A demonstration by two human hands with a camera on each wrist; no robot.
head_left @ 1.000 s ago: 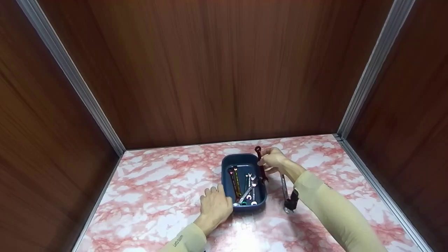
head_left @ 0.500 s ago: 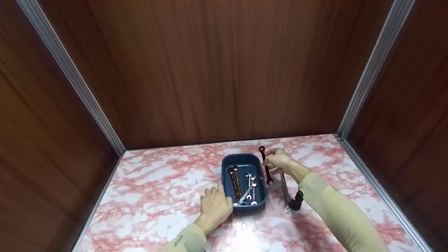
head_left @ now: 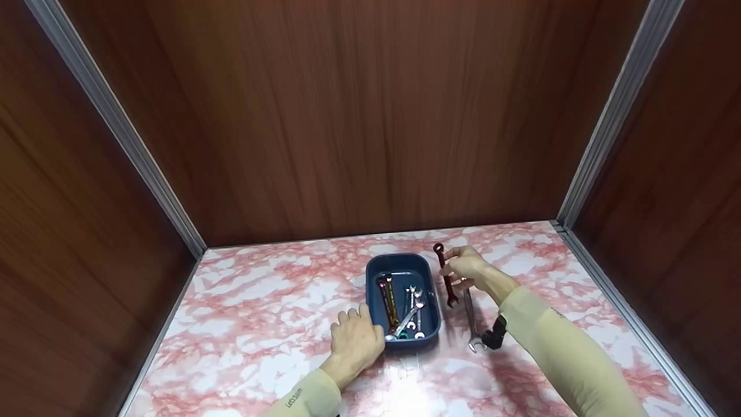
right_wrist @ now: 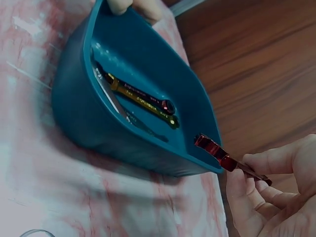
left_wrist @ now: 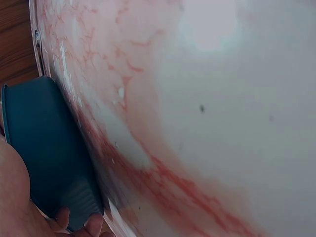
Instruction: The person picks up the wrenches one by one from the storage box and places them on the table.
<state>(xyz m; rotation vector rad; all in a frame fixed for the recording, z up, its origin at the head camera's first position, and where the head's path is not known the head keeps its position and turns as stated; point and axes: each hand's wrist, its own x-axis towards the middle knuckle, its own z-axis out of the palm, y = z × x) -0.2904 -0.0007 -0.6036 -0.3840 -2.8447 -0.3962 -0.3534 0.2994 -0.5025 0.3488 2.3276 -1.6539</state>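
- The right hand (head_left: 466,267) pinches a red combination wrench (head_left: 448,285) between thumb and fingers, raised just beside the bin, on the side towards the surface's right edge; its ring end points to the back edge.
- The left hand (head_left: 358,340) grips the rim of the blue bin (head_left: 414,344) at its near left corner.
- The bin stands about midway between the left and right edges of the surface (head_left: 278,301).
- Inside, a gold wrench (right_wrist: 143,101) and a purplish-red wrench (right_wrist: 140,93) lie side by side along the left wall; silver wrenches (head_left: 408,321) overlap to their right.
- A longer silver wrench (head_left: 470,315) lies right of the bin, partly hidden by the right hand.
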